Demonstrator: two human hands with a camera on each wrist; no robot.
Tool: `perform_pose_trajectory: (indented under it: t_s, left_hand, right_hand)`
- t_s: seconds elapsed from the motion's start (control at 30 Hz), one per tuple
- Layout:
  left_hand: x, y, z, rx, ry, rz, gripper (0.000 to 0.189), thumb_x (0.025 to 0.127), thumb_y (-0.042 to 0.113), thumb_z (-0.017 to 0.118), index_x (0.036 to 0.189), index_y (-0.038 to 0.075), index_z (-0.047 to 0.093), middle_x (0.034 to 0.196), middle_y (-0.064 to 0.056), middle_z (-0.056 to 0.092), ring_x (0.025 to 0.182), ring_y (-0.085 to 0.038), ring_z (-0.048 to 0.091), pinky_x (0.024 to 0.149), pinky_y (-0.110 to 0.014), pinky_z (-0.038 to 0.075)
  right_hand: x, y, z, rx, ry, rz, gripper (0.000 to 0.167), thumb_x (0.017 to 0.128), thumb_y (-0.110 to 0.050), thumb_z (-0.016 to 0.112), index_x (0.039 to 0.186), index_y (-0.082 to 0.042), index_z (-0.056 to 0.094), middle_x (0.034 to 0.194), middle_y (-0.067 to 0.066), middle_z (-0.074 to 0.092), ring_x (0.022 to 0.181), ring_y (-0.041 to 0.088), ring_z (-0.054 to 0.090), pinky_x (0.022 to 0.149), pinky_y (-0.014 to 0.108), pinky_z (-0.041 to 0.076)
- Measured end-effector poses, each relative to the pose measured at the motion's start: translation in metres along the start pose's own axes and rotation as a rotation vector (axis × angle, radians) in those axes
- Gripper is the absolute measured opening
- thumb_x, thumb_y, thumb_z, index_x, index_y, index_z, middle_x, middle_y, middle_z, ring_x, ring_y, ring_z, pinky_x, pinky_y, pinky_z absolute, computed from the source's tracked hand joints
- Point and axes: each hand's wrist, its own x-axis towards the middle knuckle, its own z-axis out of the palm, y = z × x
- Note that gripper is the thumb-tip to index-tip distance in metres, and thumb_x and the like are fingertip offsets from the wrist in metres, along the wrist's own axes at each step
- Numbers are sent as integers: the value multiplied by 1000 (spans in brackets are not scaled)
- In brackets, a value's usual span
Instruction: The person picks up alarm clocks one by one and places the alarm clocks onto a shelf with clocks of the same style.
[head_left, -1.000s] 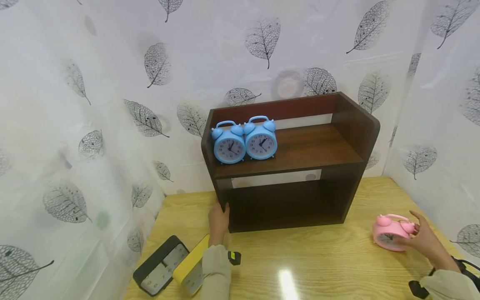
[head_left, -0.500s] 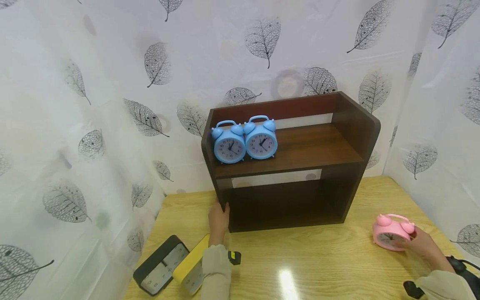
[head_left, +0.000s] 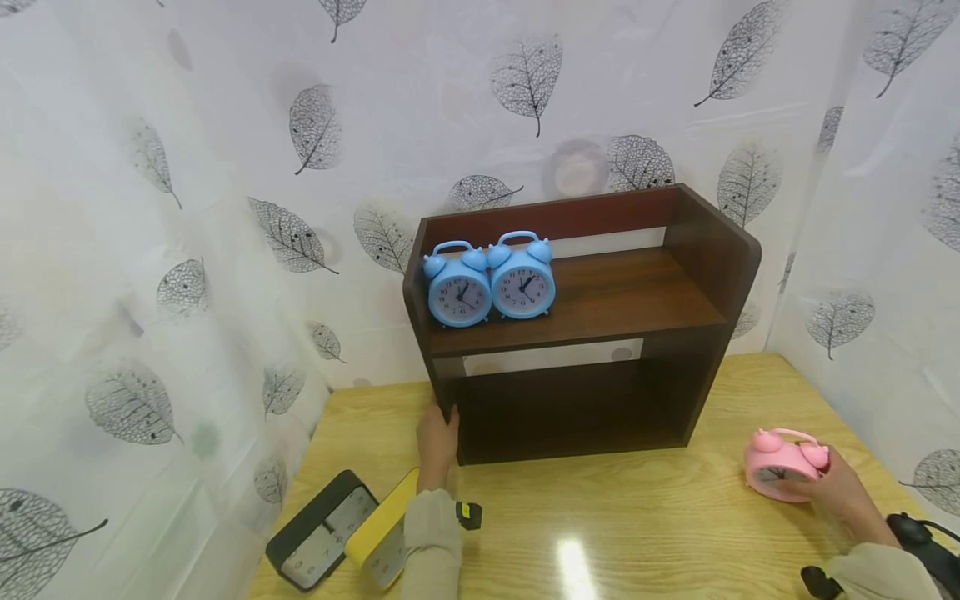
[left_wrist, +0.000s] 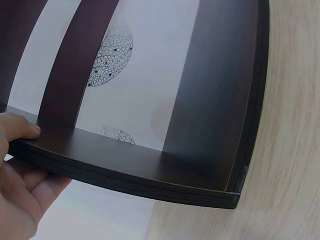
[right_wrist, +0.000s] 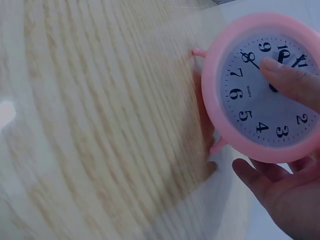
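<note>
My left hand (head_left: 437, 437) grips the left side panel of a dark brown two-tier shelf (head_left: 577, 337). In the left wrist view the thumb lies on the panel's inner face and the fingers curl round its outside. At the right of the table, my right hand (head_left: 842, 492) holds a pink twin-bell alarm clock (head_left: 782, 467). In the right wrist view its thumb presses on the clock face (right_wrist: 260, 110), with the other fingers behind the body. Two blue twin-bell alarm clocks (head_left: 459, 287) stand side by side at the left of the upper tier.
A black clock (head_left: 318, 533) and a yellow clock (head_left: 382, 529) lie tilted together at the table's front left, beside my left forearm. Leaf-patterned sheeting (head_left: 360, 100) hangs behind and at both sides of the wooden table (head_left: 622, 508).
My right hand has closed in on the pink alarm clock, fingers going from spread beside it to holding it, thumb on its face. The left hand and shelf stay put.
</note>
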Motion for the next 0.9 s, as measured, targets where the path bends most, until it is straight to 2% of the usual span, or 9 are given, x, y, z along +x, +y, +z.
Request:
perform_pose_trajectory:
  t_s: [0.07,0.2,0.33,0.4,0.47,0.6,0.67,0.77,0.9]
  left_hand:
    - [0,0,0,1,0,2,47,92,13,55,130,-13,44,113,-33,61,100,-45,61,83,-51,51]
    - [1,0,0,1,9,3,46,92,12,56,129,-13,44,112,-33,61,101,-46,61,83,-52,51]
    - [1,-1,1,6,19,5,46,93,13,55,129,-13,45,111,-34,61,100,-46,61,82,-52,51]
    - [1,-1,1,10,23,10,46,92,13,56,128,-14,45,110,-34,62,98,-46,61,82,-53,51]
    - [0,-1,1,15,26,13,46,92,13,56,128,-14,45,109,-34,62,98,-47,62,81,-53,51]
    - [1,-1,1,12,24,15,47,92,13,56,129,-13,45,109,-34,62,98,-47,61,82,-53,51]
    - [1,-1,1,11,22,14,47,92,13,55,129,-13,45,110,-34,62,98,-46,61,82,-53,51]
    - [1,-2,2,15,19,9,47,92,13,55,129,-13,45,109,-34,62,98,-46,61,82,-53,51]
    - [1,-3,2,13,10,4,45,92,13,55,127,-14,45,110,-33,62,100,-46,61,83,-52,51]
  right_hand:
    - [0,-2,2,-18,9,32,81,77,-23,77,141,2,32,116,-21,55,96,-11,49,72,11,41]
    - [0,-7,4,-96,-5,150,95,78,-36,75,135,18,21,131,41,37,108,41,47,74,24,41]
    - [-2,-11,8,-58,-30,168,97,84,-40,68,138,20,13,137,47,21,120,54,31,87,33,44]
    - [-4,-11,11,-42,-23,163,97,86,-41,65,139,20,12,138,46,22,120,44,38,89,24,44]
    - [-5,-9,14,-5,-4,146,94,86,-40,65,140,18,13,138,36,35,111,16,50,81,14,43]
    - [-5,1,23,130,75,12,69,85,-24,70,141,-9,32,109,-24,54,83,-26,35,67,2,37]
    - [-4,5,29,225,99,-70,62,83,-12,71,136,-24,39,99,-42,43,84,-24,43,69,2,39]
    - [-2,10,33,368,86,-149,67,82,1,68,131,-36,42,105,-40,51,89,-19,50,74,2,39]
    - [-3,12,35,448,76,-117,61,83,1,67,121,-40,42,101,-37,52,87,-18,51,72,3,41]
